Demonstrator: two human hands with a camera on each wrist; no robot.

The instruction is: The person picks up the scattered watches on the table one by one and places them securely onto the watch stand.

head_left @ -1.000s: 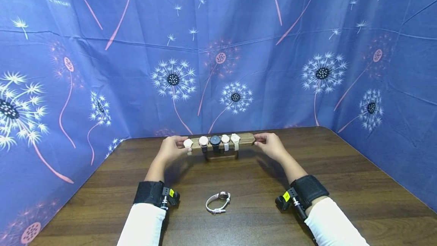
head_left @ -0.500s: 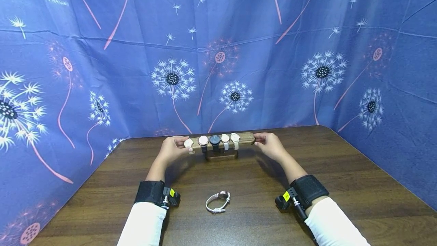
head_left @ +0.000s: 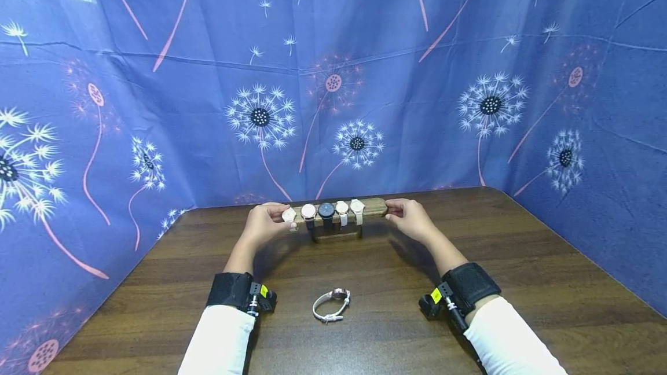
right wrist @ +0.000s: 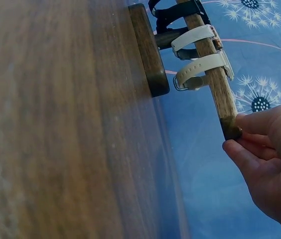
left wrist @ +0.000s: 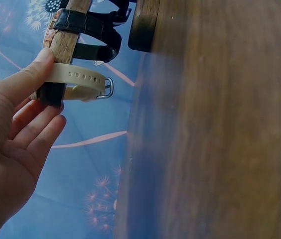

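Note:
A wooden watch stand (head_left: 374,207) stands at the back of the table, several watches strapped along its bar. My left hand (head_left: 262,225) pinches the bar's left end, its thumb against the cream strap (left wrist: 75,74) of the outermost watch (head_left: 289,214). Toward the right on the bar come a rose-gold watch (head_left: 308,212) with a dark strap, a black watch (head_left: 326,210), a white-strapped watch (head_left: 341,208) and another cream-strapped one (head_left: 357,207). My right hand (head_left: 413,220) pinches the bar's bare right end between thumb and fingers. Its dark end cap (right wrist: 230,128) shows in the right wrist view.
A loose watch (head_left: 340,293) with a buckled white strap lies on the wooden table (head_left: 385,328), nearer me. The stand's dark base (head_left: 337,235) sits beneath the bar. A blue dandelion-print cloth (head_left: 417,103) hangs behind the table. Black camera bands (head_left: 229,290) wrap both wrists.
The leftmost cream watch has slid slightly right along the bar, with my left hand. My right hand keeps its hold on the other end. The head view has shifted a little.

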